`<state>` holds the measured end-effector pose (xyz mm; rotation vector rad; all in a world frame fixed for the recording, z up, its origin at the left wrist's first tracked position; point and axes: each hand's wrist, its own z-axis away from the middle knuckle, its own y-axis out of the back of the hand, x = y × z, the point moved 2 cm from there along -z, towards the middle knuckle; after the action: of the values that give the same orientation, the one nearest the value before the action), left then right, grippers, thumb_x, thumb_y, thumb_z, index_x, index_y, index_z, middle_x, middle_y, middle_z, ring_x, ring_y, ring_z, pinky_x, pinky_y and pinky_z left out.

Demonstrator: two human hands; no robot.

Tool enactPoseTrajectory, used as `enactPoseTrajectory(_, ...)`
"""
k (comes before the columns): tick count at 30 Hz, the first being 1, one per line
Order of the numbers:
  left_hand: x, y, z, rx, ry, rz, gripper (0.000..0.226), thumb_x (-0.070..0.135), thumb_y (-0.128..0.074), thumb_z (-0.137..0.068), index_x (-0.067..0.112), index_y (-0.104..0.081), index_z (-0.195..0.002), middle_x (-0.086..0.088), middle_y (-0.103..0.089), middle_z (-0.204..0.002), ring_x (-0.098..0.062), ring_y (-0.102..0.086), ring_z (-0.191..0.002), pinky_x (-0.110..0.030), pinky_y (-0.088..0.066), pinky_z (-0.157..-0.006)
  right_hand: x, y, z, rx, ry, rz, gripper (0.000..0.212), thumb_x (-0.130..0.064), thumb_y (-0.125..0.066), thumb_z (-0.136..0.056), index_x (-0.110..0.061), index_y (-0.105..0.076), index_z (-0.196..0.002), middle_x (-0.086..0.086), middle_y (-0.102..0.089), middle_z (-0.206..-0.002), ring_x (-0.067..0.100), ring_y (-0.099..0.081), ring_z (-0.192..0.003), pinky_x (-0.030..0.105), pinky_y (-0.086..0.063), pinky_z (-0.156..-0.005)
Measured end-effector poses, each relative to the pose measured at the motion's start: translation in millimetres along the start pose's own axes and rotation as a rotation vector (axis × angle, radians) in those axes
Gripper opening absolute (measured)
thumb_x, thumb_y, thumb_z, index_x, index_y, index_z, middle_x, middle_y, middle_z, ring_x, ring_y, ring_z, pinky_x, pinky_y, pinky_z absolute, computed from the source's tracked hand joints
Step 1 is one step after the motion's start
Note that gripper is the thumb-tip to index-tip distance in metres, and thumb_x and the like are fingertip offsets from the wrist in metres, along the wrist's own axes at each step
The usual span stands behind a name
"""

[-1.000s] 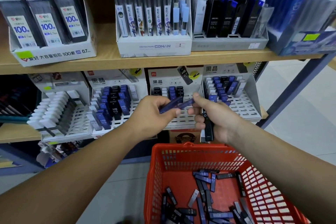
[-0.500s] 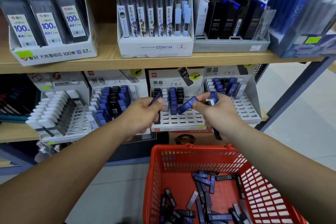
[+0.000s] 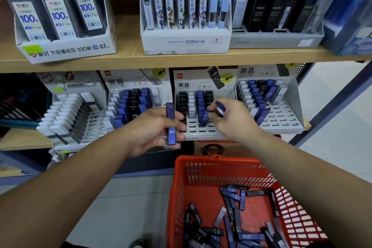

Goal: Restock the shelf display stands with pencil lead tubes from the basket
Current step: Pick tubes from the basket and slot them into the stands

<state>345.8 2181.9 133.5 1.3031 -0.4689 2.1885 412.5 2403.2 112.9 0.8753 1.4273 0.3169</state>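
A two-tier wooden shelf (image 3: 120, 60) of stationery fills the background, its lower tier lined with white slotted display stands. A red plastic basket (image 3: 201, 167) sits below and in front of it, with loose pencil lead tubes (image 3: 231, 207), blue, black and clear, scattered over its floor.

Both of the person's forearms reach over the basket toward the middle display stand (image 3: 201, 86), which bears an "HB 0.7" picture on its card. Black, white and blue tubes stand in columns in its back rows, and its front slots are unfilled.

The left hand (image 3: 153, 129) hovers just left of that stand. Its fingers are curled around a blue tube (image 3: 170, 125), held upright and clear of the slots, with the "HB" lettering upside down.

The right hand (image 3: 235, 119) is at the stand's blue column. Its thumb and forefinger tips are on the top of a tilted tube (image 3: 204, 118) marked "HB 0.7", whose lower end sits among the slots. Whether they pinch it or only touch it cannot be told. The remaining fingers are folded around spare tubes (image 3: 219, 109), blue and white, whose ends protrude above the knuckles.
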Motion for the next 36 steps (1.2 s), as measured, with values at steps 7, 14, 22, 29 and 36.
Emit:
enactPoseTrajectory(7,0,1,-2,0.006,-0.015,-0.010,0.022,0.004,-0.054,-0.105,0.009,-0.067,-0.123,-0.019,-0.077,-0.106,-0.033,-0.076,-0.097,-0.055,-0.061,-0.090,8,-3,0,0.013,0.031,0.035,0.007,-0.019,-0.074,-0.094,-0.019,-0.074,-0.101,-0.009,-0.068,-0.094,0.014,-0.061,-0.078,0.027,-0.047,-0.071)
enactPoseTrajectory(14,0,-1,0,0.043,-0.026,-0.067,0.021,0.005,-0.056,-0.105,0.011,-0.067,-0.121,-0.016,-0.078,-0.102,-0.031,-0.077,-0.094,-0.049,-0.064,-0.082,-6,-12,2,-0.027,0.213,0.255,0.005,-0.020,-0.073,-0.092,-0.017,-0.075,-0.096,-0.004,-0.069,-0.100,0.023,-0.066,-0.095,0.041,-0.057,-0.081)
enactPoseTrajectory(22,4,-19,3,0.061,-0.043,-0.170,0.019,-0.003,-0.054,-0.096,0.008,-0.063,-0.108,-0.015,-0.071,-0.079,-0.022,-0.064,-0.066,-0.038,-0.059,-0.065,-11,7,8,-0.042,-0.351,-0.700,0.022,-0.028,-0.073,-0.097,-0.009,-0.066,-0.088,0.003,-0.055,-0.066,0.018,-0.046,-0.054,0.030,-0.040,-0.050)
enactPoseTrajectory(29,4,-76,19,-0.041,-0.101,-0.028,0.019,0.030,-0.069,-0.099,0.014,-0.071,-0.109,-0.003,-0.070,-0.091,-0.016,-0.054,-0.057,-0.026,-0.031,-0.043,-42,31,28,-0.142,-0.532,-1.260,0.042,-0.054,-0.057,-0.100,-0.022,-0.057,-0.073,-0.002,-0.054,-0.069,0.016,-0.054,-0.067,0.031,-0.053,-0.068)
enactPoseTrajectory(36,7,-97,37,-0.067,-0.119,0.064,0.017,0.024,-0.068,-0.101,0.009,-0.068,-0.109,-0.019,-0.069,-0.099,-0.017,-0.055,-0.055,-0.024,-0.031,-0.039,-48,39,52,-0.156,-0.507,-1.158,0.048,-0.068,-0.059,-0.092,-0.025,-0.057,-0.071,-0.003,-0.061,-0.081,0.015,-0.057,-0.069,0.037,-0.048,-0.077)
